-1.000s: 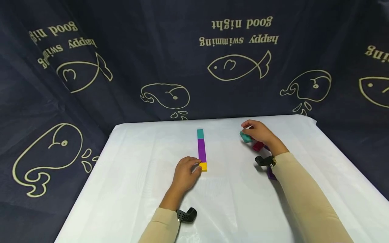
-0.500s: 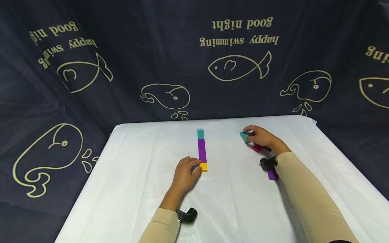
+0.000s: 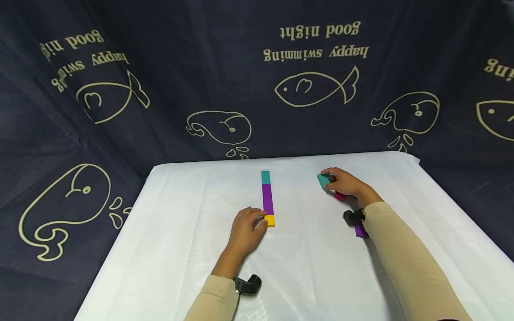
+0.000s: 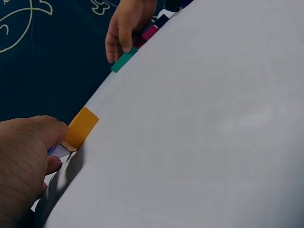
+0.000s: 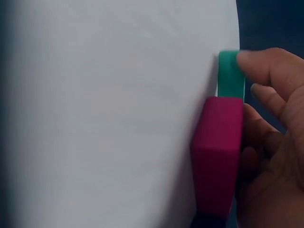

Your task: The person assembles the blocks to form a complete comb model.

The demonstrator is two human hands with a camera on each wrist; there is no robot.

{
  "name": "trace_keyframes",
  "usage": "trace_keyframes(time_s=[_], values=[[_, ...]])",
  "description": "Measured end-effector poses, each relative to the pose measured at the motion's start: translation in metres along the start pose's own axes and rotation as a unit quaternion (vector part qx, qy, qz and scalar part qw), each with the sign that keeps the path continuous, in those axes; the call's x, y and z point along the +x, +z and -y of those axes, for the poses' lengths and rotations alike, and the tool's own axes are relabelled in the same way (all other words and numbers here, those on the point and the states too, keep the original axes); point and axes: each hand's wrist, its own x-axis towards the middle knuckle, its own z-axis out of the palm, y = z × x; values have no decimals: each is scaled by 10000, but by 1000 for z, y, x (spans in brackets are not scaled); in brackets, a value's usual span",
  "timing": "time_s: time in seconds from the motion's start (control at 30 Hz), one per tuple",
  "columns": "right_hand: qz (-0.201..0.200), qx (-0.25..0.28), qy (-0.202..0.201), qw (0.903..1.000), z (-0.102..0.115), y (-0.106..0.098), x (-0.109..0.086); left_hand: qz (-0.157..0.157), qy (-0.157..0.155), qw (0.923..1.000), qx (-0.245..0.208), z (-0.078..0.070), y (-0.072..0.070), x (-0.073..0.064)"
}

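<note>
In the head view, a line of flat blocks runs down the table: a teal one point(image 3: 266, 177), a purple one point(image 3: 267, 199) and a yellow block point(image 3: 270, 220) at the near end. My left hand point(image 3: 243, 229) holds the yellow block at its left side with thumb and index finger. Farther right, my right hand point(image 3: 345, 182) pinches a second teal block point(image 3: 323, 181) between thumb and fingertips. A magenta block point(image 5: 216, 147) sits by that hand's palm, largely covered in the head view. Another purple block point(image 3: 361, 230) lies partly under the right wrist.
The white table point(image 3: 192, 267) ends at the back against a dark blue curtain point(image 3: 168, 80) with printed fish and whales. A dark blue block point(image 4: 162, 20) shows beyond the magenta one in the left wrist view. Black cameras are strapped on both wrists.
My right hand has come down and slightly nearer, its fingers closing around the teal block, which has barely shifted. The left hand and the line of blocks stay put.
</note>
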Motion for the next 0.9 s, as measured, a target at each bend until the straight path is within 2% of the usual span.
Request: trace_keyframes(time_s=[0.2, 0.43, 0.53, 0.63, 0.9], values=[[-54, -109, -25, 9999, -1, 1, 2, 13, -13, 10000, -24, 0, -1, 1], [-219, -241, -400, 9987, -5, 4, -1, 71, -76, 9999, -64, 0, 0, 0], [-288, -157, -399, 9987, -5, 6, -1, 67, -97, 9999, -61, 1, 0, 0], [-309, -51, -352, 9989, -3, 6, -1, 33, -90, 9999, -64, 1, 0, -1], [-363, -178, -308, 9987, 15, 0, -8, 59, -107, 9999, -95, 0, 0, -1]])
